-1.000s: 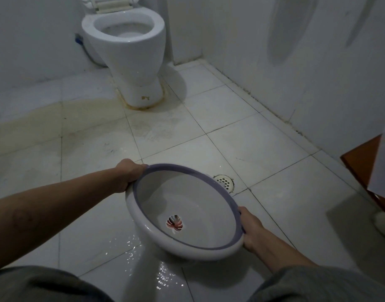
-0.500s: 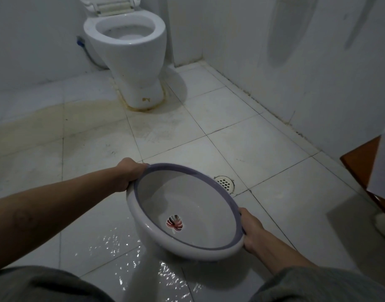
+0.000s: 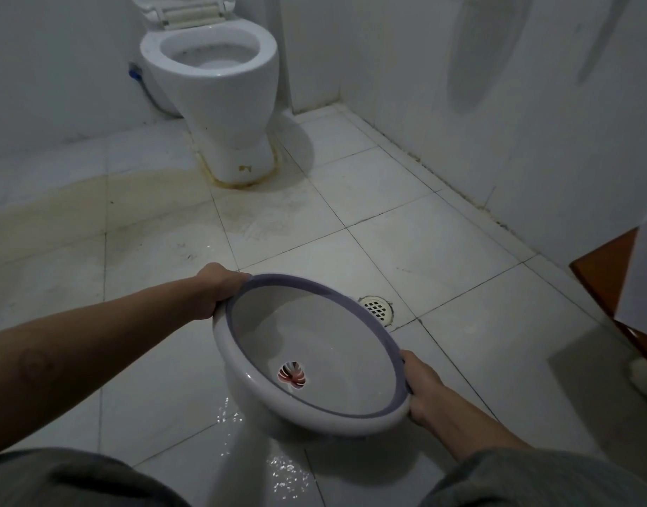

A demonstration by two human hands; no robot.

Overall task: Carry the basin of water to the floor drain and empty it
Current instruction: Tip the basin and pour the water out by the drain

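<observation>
Basin (image 3: 314, 345): I held it tilted, emptying near the floor drain (image 3: 377, 308).
Fingers: left hand (image 3: 219, 289), right hand (image 3: 422, 391) each clenched its rim for balance.

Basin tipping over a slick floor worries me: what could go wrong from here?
The basin tilts toward the person, away from the floor drain, so leftover water may miss it. The tiles near the feet are already wet, a likely slip risk. Each hand, left hand and right hand, grips only the rim.
</observation>
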